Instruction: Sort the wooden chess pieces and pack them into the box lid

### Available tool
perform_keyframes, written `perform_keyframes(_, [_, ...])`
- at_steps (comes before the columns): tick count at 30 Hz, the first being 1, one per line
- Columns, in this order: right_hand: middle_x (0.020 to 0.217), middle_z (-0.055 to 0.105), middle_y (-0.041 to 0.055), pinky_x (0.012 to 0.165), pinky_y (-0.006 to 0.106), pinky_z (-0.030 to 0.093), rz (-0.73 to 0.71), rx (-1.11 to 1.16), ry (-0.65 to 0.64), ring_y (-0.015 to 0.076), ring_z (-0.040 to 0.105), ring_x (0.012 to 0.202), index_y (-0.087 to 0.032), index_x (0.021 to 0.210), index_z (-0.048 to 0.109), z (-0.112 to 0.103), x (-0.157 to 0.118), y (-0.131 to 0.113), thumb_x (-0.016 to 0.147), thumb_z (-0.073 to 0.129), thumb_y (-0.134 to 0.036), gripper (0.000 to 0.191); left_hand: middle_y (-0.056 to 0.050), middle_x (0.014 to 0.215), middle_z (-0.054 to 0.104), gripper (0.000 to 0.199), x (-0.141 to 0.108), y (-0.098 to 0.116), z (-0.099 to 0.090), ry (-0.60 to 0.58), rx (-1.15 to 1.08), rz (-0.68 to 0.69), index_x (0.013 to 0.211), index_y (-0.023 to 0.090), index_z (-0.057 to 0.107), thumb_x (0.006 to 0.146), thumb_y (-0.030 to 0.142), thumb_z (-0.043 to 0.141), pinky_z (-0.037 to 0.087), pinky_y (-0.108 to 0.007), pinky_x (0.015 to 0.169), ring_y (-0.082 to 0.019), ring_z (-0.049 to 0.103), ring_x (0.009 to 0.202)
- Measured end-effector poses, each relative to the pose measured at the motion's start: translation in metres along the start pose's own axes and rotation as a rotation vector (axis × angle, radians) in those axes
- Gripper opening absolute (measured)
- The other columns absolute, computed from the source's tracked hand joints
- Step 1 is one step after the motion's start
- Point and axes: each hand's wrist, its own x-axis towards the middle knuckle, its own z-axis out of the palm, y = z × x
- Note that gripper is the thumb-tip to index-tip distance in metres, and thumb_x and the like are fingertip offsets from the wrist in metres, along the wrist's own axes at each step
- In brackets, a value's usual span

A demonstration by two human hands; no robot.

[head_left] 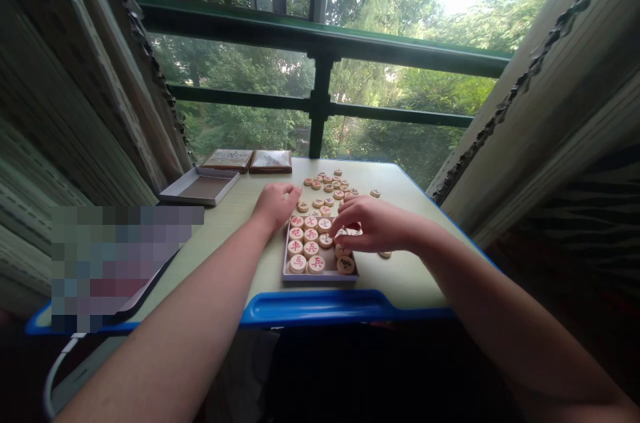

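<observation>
A shallow box [320,276] of wooden xiangqi pieces lies near the table's front edge. Red-marked pieces [311,248] fill its left columns, and a black-marked piece [345,265] sits in the near right corner. Over the box's right side, my right hand [375,223] has bent fingers, with thumb and fingertip close together at the right edge of a black-marked piece [325,241]. It hides part of the box. My left hand [277,206] rests loosely curved on the table by the far left corner, holding nothing visible, beside a loose piece [303,207].
More loose pieces [328,187] are scattered beyond the box, with one piece [375,193] off to the right. At the back left are an empty box tray [220,193] and two flat boxes [227,160]. A blurred-out device with a cable [63,356] lies left. Blue trim [320,306] edges the table.
</observation>
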Motion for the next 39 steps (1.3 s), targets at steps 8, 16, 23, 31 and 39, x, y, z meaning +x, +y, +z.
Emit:
perform_keyframes(8, [0.064,0.057,0.0003,0.059,0.022,0.038,-0.058,0.078,-0.113,0.0095,0.048,0.060,-0.018,0.089,0.072,-0.005,-0.008,-0.002,0.072,0.063,-0.020,0.019,-0.008,0.076,0.069,0.055,-0.001,0.002,-0.002,0.029,-0.088,-0.035,0.068,0.015,0.066,0.086,0.049,0.026,0.043,-0.031,0.075,-0.022,0.062,0.079])
perform_keyframes(16, [0.067,0.062,0.0013,0.059,0.022,0.039,0.039,0.109,-0.219,0.0102,0.051,0.061,-0.018,0.079,0.073,0.001,-0.006,-0.003,0.071,0.065,-0.023,0.012,-0.008,0.076,0.069,0.059,0.000,0.001,-0.001,0.027,-0.104,-0.040,0.068,0.015,0.066,0.085,0.054,0.025,0.043,-0.032,0.076,-0.022,0.061,0.079])
perform_keyframes(23, [0.066,0.061,0.0011,0.057,0.022,0.038,0.099,0.107,-0.192,0.0094,0.051,0.059,-0.017,0.081,0.071,0.001,-0.007,0.000,0.072,0.060,-0.022,0.014,-0.008,0.077,0.069,0.062,-0.002,0.002,-0.002,0.029,-0.133,-0.064,0.066,0.016,0.065,0.085,0.056,0.022,0.043,-0.033,0.079,-0.023,0.061,0.083])
perform_keyframes(31, [0.071,0.063,0.0014,0.058,0.021,0.038,0.037,0.188,-0.284,0.0086,0.051,0.060,-0.017,0.086,0.072,0.002,-0.006,0.004,0.075,0.060,-0.022,0.018,-0.008,0.077,0.069,0.062,-0.001,0.001,-0.001,0.022,-0.109,-0.051,0.068,0.016,0.066,0.084,0.057,0.023,0.044,-0.033,0.078,-0.023,0.061,0.082])
perform_keyframes(39, [0.069,0.061,0.0014,0.063,0.022,0.039,0.012,0.151,-0.131,0.0097,0.051,0.063,-0.017,0.088,0.071,0.008,-0.002,0.012,0.078,0.055,-0.020,0.018,-0.008,0.077,0.069,0.056,0.000,0.000,0.000,0.027,-0.109,-0.029,0.068,0.016,0.066,0.083,0.054,0.028,0.044,-0.031,0.075,-0.022,0.061,0.079])
